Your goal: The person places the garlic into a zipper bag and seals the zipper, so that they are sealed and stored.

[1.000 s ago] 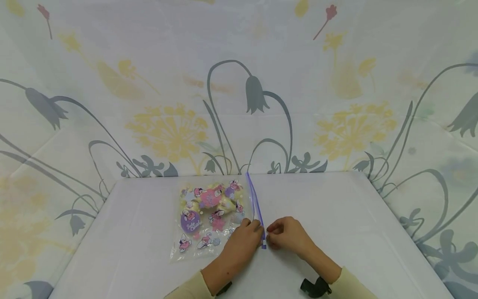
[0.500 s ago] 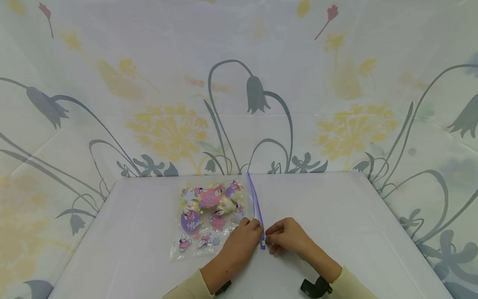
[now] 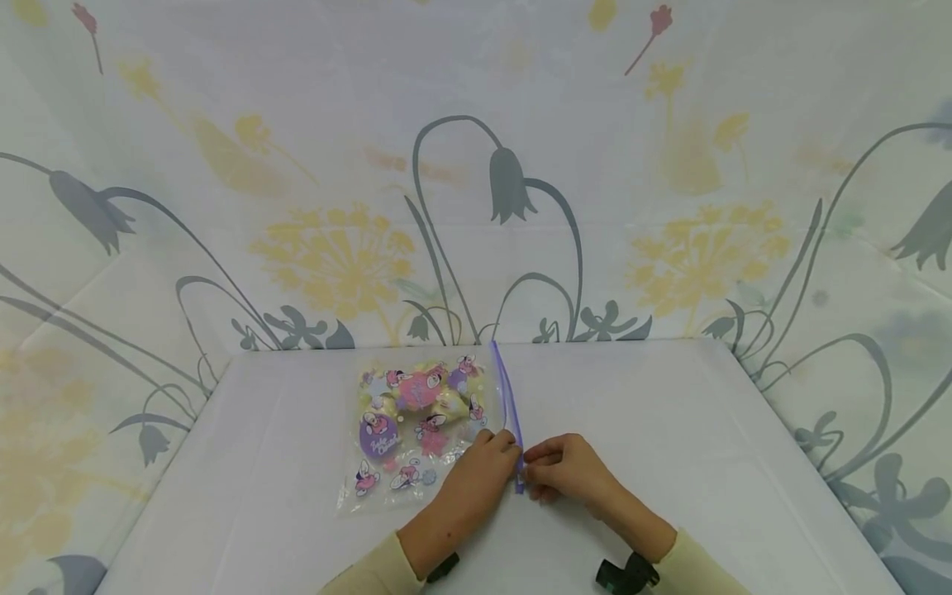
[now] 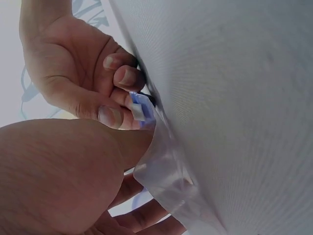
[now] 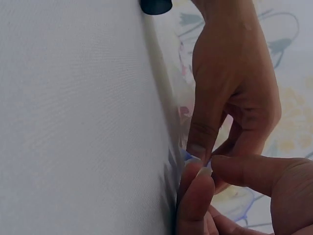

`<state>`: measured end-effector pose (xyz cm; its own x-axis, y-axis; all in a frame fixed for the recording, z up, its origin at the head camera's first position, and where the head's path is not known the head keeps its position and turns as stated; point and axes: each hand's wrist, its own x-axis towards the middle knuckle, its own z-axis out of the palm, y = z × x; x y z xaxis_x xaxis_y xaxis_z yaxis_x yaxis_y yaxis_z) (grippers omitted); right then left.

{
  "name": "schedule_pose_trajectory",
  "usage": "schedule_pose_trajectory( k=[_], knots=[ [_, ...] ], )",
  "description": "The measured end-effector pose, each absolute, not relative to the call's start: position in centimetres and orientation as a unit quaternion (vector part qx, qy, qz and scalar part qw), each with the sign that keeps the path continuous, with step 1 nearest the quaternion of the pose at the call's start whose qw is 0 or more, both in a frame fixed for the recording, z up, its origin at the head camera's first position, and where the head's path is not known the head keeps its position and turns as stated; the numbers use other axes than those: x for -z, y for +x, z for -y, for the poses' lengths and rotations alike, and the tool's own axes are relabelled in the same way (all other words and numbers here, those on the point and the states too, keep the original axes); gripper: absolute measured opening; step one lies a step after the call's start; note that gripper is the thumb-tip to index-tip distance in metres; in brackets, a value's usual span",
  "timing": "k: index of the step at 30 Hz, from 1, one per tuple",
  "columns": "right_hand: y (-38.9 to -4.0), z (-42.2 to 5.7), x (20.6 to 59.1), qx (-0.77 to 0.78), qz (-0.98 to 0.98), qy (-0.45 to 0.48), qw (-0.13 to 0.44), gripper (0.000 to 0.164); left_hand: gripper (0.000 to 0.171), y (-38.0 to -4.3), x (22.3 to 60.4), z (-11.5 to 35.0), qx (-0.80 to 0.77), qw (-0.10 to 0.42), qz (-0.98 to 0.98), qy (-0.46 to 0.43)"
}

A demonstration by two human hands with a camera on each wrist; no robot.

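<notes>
A clear zip bag point(image 3: 418, 392) printed with pink and purple cartoon figures lies flat on the white table, pale yellow contents showing through. Its purple zip strip point(image 3: 507, 384) runs along the right edge. My left hand point(image 3: 473, 475) grips the bag's edge near the strip's front end, with thumb and fingers either side of the film in the left wrist view. From the right, my right hand point(image 3: 576, 471) pinches at the strip's near end. A small white slider point(image 4: 139, 111) sits there beside its thumb and curled fingers. The fingertips partly hide the slider in the right wrist view.
The white table point(image 3: 669, 430) stretches out on both sides of the bag. Behind it hangs a flower-printed curtain point(image 3: 610, 273) meeting the table's back edge. Dark wrist devices point(image 3: 627, 573) sit under both forearms.
My right hand has shifted slightly left against the zip strip's near end, and that end has moved a little left too. The left hand and bag stay nearly in place.
</notes>
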<state>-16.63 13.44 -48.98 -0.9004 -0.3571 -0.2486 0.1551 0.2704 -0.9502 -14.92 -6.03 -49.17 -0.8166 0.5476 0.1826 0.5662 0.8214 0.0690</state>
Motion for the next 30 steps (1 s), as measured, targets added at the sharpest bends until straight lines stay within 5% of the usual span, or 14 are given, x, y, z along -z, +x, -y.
schedule_pose_trajectory(
  k=[9,18,30],
  knots=[
    [-16.5,-13.0,49.9,0.542,-0.82,-0.085,0.163,0.032,0.026,-14.9,49.4,5.9,0.075,0.112,0.948,-0.289],
    [-16.2,-12.6,50.0,0.533,-0.827,-0.09,0.153,0.029,0.061,-13.0,49.3,6.5,0.075,0.151,0.953,-0.253],
    [-16.2,-12.8,49.6,0.544,-0.82,-0.073,0.165,0.027,0.083,-8.2,48.3,8.0,0.017,0.02,0.972,-0.233]
  ],
)
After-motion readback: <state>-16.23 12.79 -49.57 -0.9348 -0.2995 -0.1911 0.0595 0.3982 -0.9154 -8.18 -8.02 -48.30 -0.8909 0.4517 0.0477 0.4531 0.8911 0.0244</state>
